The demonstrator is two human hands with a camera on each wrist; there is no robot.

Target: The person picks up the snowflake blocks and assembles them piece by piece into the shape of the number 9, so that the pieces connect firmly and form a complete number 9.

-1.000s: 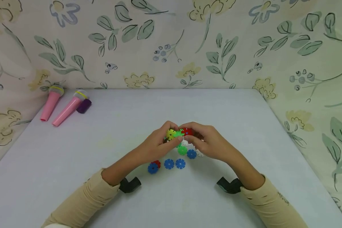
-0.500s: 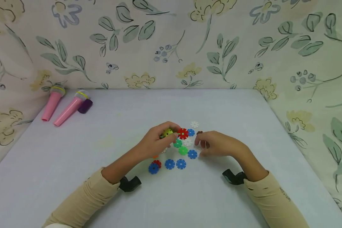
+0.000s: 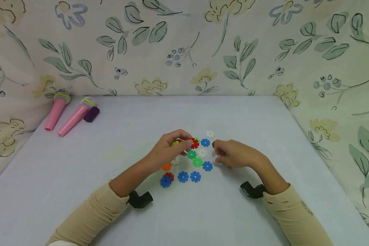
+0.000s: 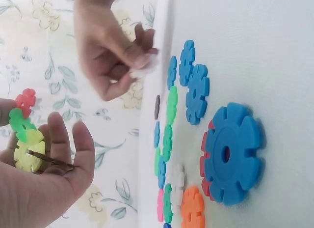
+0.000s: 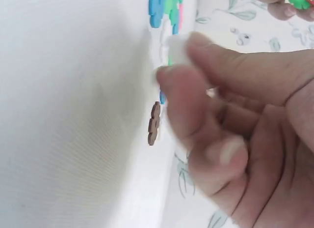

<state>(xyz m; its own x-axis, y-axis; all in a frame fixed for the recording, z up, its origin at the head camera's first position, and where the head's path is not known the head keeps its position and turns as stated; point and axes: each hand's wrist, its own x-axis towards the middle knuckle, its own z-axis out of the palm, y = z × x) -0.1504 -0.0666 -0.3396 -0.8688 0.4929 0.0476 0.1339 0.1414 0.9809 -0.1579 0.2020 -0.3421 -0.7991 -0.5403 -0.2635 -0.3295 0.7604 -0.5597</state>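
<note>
My left hand (image 3: 163,152) holds a joined chain of notched plastic discs above the table. In the left wrist view the chain shows a brown disc (image 4: 51,160), a yellow disc (image 4: 33,142), a green disc (image 4: 20,123) and a red disc (image 4: 25,101); the thumb is near the red end. To the right, my right hand (image 3: 238,154) pinches a white disc (image 4: 147,68) between thumb and forefinger. That disc is blurred in the right wrist view. Below and beside it a loose brown disc (image 5: 154,124) lies on the table.
Several loose discs lie between and below the hands, among them a blue disc (image 3: 207,166), an orange disc (image 3: 166,166) and a far white disc (image 3: 210,134). A blue disc (image 3: 165,181) overlaps a red one. Two pink microphones (image 3: 75,118) lie at the far left.
My right hand has left the chain, moved right and taken hold of a white disc. My left hand stays near its place with the chain, which has turned slightly.
</note>
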